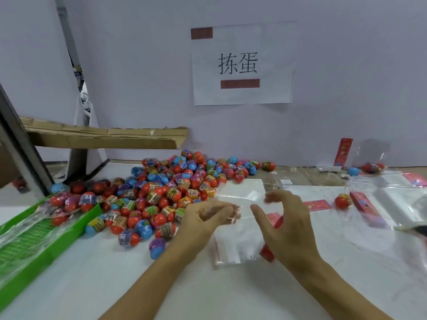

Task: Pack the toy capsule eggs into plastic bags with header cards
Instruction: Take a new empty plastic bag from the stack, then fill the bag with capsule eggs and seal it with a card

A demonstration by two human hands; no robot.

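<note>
Left hand (205,215) pinches the mouth of a clear plastic bag (235,241) lying on the desk (115,273); right hand (286,225) hovers loosely curled, holding nothing. Capsule eggs (166,188) are heaped beside a green tray (30,248) holding bagged eggs.

Packing workstation (labelled): egg pile (171,192), wall sign (242,63).

The capsule eggs (166,192) at ten o'clock are showing red and blue shells with yellow, green and purple printed bands. The crate (34,245) at eight o'clock is showing bright green. The header cards (317,205) at three o'clock are showing red-pink. The sign (242,63) at twelve o'clock is showing white with black characters and brown-red bars.
</note>
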